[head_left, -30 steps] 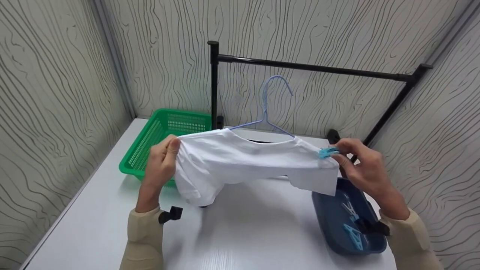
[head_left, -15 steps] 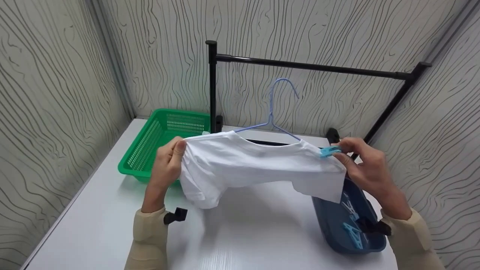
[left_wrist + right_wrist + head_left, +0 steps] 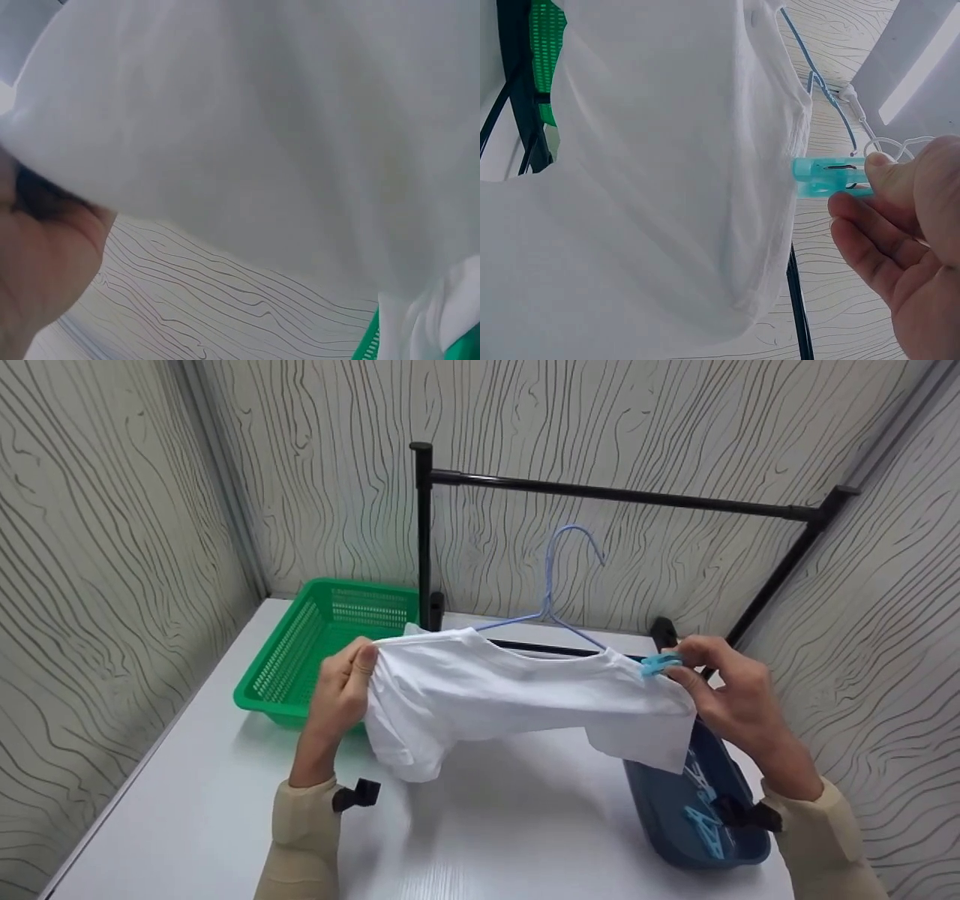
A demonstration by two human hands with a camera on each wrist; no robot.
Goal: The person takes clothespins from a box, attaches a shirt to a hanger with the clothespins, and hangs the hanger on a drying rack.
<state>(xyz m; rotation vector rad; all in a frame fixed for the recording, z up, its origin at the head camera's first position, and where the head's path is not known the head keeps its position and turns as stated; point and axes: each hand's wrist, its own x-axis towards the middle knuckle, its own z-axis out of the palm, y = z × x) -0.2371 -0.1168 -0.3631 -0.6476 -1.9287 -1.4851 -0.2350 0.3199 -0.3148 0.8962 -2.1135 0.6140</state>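
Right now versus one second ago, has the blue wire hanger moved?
Yes. In the head view, the hanger has shifted right and slightly down, sitting lower beneath the top bar of the black tubular rack.

Room under shirt [image 3: 525, 690]; green bskt [image 3: 281, 660] blks L, blue bin [image 3: 664, 802] R.

- The left hand [image 3: 341, 690] is farther right than a second ago, taking its end of the white shirt [image 3: 517, 682] along.
- The shirt's body sits farther right and nearer, its right sleeve edge hanging lower in front of the blue tray [image 3: 664, 825].
- The hanger [image 3: 548, 592] shifts right, its hook now farther below the rack's top bar [image 3: 622, 495].
- More of the lower bar [image 3: 536, 646] shows beyond the neckline.
- A white patch [image 3: 412, 629] comes into sight beyond the left shoulder.
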